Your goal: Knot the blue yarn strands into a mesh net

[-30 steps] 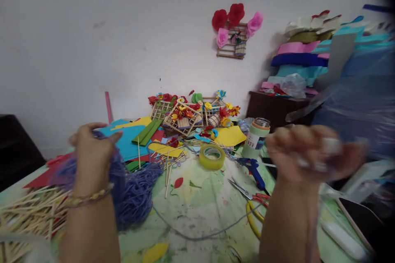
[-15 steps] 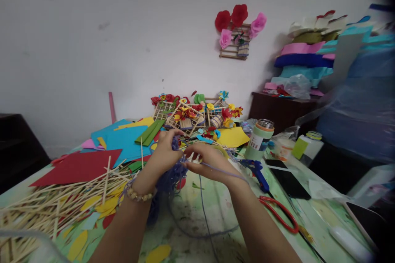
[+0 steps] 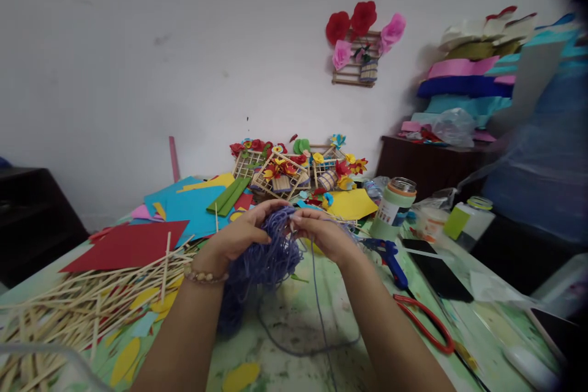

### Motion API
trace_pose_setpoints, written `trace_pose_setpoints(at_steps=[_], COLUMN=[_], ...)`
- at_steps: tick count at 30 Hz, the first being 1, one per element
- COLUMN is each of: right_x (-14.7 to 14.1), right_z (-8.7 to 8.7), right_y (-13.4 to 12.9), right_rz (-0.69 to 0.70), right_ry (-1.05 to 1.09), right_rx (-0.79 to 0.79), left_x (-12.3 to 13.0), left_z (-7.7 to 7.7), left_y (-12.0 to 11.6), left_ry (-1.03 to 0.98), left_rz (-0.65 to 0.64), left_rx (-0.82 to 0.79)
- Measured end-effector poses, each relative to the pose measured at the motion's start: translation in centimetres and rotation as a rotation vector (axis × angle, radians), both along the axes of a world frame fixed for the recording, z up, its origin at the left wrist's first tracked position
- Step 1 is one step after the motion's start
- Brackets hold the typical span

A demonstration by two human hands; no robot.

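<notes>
A loose, tangled bundle of purple yarn hangs in front of me over the table. My left hand wears a beaded bracelet and grips the bundle's upper left side. At its upper right edge, my right hand pinches strands between thumb and fingers. One long strand drops from near the right hand and loops across the tabletop below. The bundle hides part of the left fingers.
Wooden sticks, red card and blue sheets spread to the left. Flowered stick frames stand at the back. Right are a bottle, a blue glue gun, red-handled scissors and a phone.
The yarn bundle is lifted and turned, so more of it shows between my hands. My right fingers have closed in on its upper edge. The view has shifted slightly left.
</notes>
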State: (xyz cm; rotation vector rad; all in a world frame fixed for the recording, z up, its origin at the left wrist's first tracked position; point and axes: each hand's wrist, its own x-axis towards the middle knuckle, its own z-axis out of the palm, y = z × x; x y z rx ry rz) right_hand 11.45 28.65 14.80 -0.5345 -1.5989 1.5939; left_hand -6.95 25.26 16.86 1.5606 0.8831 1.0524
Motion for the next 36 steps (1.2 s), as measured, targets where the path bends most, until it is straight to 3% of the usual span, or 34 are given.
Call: trace_pose_setpoints(at_steps=[4, 8, 10, 14, 18, 22, 25, 28, 30, 33, 36], right_x=[0.3, 1.0, 1.3, 1.4, 0.6, 0.0, 0.4, 1.1, 1.5, 1.7, 1.5], right_z=[-0.1, 0.2, 0.4, 0.8, 1.0, 0.4, -0.1, -0.1, 0.1, 0.6, 0.9], right_y=[0.4, 0.7, 0.8, 0.3, -0.2, 0.3, 1.0, 1.5, 1.6, 1.3, 0.8], right_rz=[-0.033, -0.167, -0.216, -0.176, -0.298, -0.363, -0.414, -0.56, -0.638, -0.64, -0.592], right_ry=[0.019, -0.023, -0.007, -0.038, -0.245, -0.309, -0.393, -0.487, -0.467, -0.317, -0.182], right_rx=[-0.017, -0.087, -0.141, -0.168, -0.037, 0.132, 0.192, 0.256, 0.258, 0.191, 0.106], left_x=[-0.7, -1.5, -1.3, 0.0, 1.6, 2.3, 2.0, 0.9, 0.2, -0.1, 0.9], left_z=[-1.3, -2.3, -2.2, -1.1, -0.2, -0.2, -0.2, -0.2, -0.1, -0.4, -1.2], left_y=[1.6, 2.9, 2.9, 2.0, 0.8, 0.4, 0.5, 0.6, 0.6, 0.6, 0.8], left_ry=[0.205, 0.28, 0.273, 0.302, 0.38, 0.36, 0.29, 0.315, 0.388, 0.467, 0.45], left_rz=[0.252, 0.317, 0.373, 0.445, 0.463, 0.391, 0.36, 0.434, 0.478, 0.501, 0.39], left_rx=[-0.044, 0.008, 0.058, 0.159, 0.265, 0.294, 0.289, 0.278, 0.259, 0.286, 0.275])
